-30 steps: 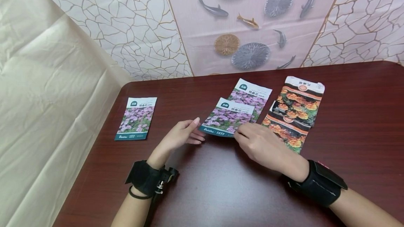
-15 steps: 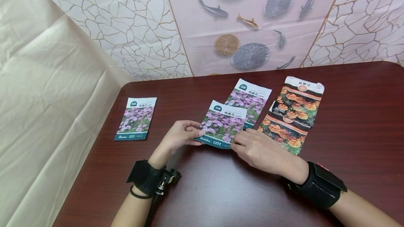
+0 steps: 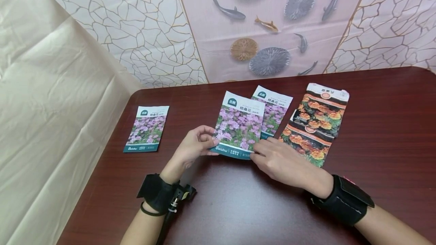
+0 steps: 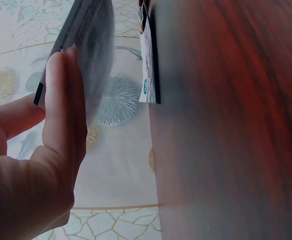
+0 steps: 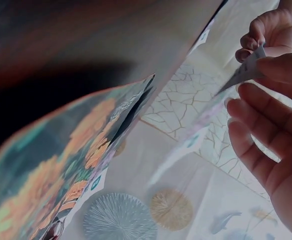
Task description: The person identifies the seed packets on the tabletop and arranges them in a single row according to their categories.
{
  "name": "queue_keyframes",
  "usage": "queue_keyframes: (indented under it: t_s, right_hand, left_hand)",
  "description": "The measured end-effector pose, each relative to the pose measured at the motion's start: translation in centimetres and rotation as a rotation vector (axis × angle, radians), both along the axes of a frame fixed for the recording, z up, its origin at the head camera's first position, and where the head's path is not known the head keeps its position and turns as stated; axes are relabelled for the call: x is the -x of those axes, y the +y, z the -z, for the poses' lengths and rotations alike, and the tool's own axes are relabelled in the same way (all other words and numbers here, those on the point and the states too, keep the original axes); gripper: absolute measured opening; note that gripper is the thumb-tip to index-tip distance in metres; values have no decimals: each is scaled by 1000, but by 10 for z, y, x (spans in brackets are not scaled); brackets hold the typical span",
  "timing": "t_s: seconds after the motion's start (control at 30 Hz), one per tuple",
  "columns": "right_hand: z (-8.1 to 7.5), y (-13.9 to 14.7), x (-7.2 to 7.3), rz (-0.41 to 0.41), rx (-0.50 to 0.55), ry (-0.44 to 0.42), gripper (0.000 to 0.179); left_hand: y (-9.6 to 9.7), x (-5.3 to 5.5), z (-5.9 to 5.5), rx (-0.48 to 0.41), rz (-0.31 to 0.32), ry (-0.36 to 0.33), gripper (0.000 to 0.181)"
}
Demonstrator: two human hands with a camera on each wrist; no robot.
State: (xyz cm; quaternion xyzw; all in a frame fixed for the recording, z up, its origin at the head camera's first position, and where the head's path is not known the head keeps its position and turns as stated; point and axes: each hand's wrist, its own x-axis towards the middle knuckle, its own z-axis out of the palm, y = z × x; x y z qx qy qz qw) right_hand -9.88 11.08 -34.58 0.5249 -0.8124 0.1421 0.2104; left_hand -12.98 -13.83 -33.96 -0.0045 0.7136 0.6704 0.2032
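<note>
A seed packet with pink-purple flowers, a white top and a teal bottom strip is held by both hands. My left hand pinches its lower left corner, thumb on the printed front. At the lower right corner, the fingers of my right hand grip the edge. The left wrist view shows the packet's grey back raised off the table, with two fingers behind it. A matching packet lies behind, partly covered by the held one. Another matching packet lies alone at the left.
Two overlapping marigold packets, one farther back and one nearer, lie right of the held packet; my right hand partly covers the nearer. The dark red wooden table meets a patterned cloth at the back and plain cloth at the left.
My left hand came from beside the packet to pinch its left corner. The packet shifted toward me and left, then its top edge tilted up. The other packets stayed put.
</note>
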Motion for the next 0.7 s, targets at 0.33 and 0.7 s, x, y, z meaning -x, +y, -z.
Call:
queue_keyframes:
  t_s: [0.33, 0.7]
  right_hand:
    - [-3, 11, 12, 113, 196, -140, 33]
    - [-17, 22, 18, 243, 440, -837, 25]
  left_hand:
    - [-2, -1, -5, -65, -24, 51, 21]
    - [-1, -5, -10, -124, 38, 73, 21]
